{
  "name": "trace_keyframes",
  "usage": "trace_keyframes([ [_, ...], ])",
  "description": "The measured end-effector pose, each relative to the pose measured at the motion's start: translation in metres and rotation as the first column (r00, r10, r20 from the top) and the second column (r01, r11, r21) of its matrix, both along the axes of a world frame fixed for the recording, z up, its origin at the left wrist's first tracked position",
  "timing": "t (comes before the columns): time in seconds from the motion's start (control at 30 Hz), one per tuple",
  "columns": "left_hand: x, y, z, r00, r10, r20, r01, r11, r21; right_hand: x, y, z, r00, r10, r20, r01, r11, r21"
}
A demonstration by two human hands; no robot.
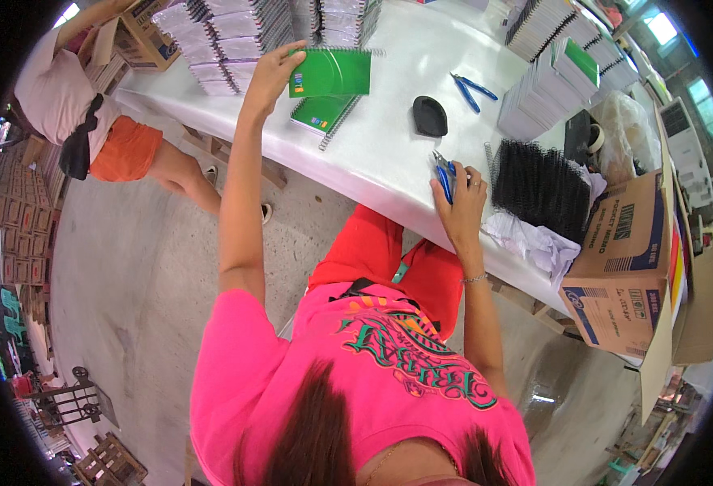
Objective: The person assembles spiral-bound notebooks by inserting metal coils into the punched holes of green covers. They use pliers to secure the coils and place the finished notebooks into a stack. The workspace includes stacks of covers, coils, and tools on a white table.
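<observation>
My left hand grips the left edge of a green spiral notebook, its wire coil running along the top. Partly beneath it, a second green notebook lies at an angle near the table's front edge. To the right, my right hand is closed around blue-handled pliers, whose metal jaws point away from me. Another pair of blue-handled cutters rests farther back with its handles spread. A black, rounded pad-like object sits between the notebooks and the tools.
Stacks of spiral notebooks stand at the back left. More booklets rise at the right, beside a heap of black coils and crumpled paper. An opened carton sits at the right edge. Another person stands at the left.
</observation>
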State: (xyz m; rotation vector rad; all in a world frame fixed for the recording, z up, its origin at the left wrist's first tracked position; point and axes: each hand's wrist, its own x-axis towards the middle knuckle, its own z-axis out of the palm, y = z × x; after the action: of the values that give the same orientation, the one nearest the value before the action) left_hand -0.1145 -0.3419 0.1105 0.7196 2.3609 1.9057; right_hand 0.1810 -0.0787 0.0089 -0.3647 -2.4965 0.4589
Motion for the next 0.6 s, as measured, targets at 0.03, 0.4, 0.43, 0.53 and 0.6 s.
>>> trace_keyframes([
  [0.03, -0.01, 0.006, 0.001, 0.997, -0.074, -0.001, 0.074, 0.996, -0.043, 0.001, 0.001, 0.001, 1.0, -0.004, 0.003, 0.004, 1.0, 0.009],
  [0.4, -0.078, 0.086, -0.032, 0.825, -0.496, -0.273, 0.189, 0.696, -0.693, -0.001, -0.004, 0.0, 0.999, -0.041, -0.003, 0.041, 0.999, 0.01],
  [0.43, -0.081, 0.093, -0.041, 0.8, -0.532, -0.277, 0.2, 0.672, -0.713, -0.001, -0.004, 0.0, 0.999, -0.048, -0.012, 0.048, 0.999, 0.019],
  [0.53, -0.075, 0.094, -0.059, 0.783, -0.587, -0.207, 0.258, 0.61, -0.75, 0.001, -0.007, 0.0, 0.999, -0.046, -0.008, 0.046, 0.998, 0.033],
  [0.6, -0.07, 0.099, -0.06, 0.764, -0.624, -0.164, 0.299, 0.568, -0.767, 0.0, -0.006, 0.003, 0.999, -0.047, 0.001, 0.047, 0.998, 0.028],
])
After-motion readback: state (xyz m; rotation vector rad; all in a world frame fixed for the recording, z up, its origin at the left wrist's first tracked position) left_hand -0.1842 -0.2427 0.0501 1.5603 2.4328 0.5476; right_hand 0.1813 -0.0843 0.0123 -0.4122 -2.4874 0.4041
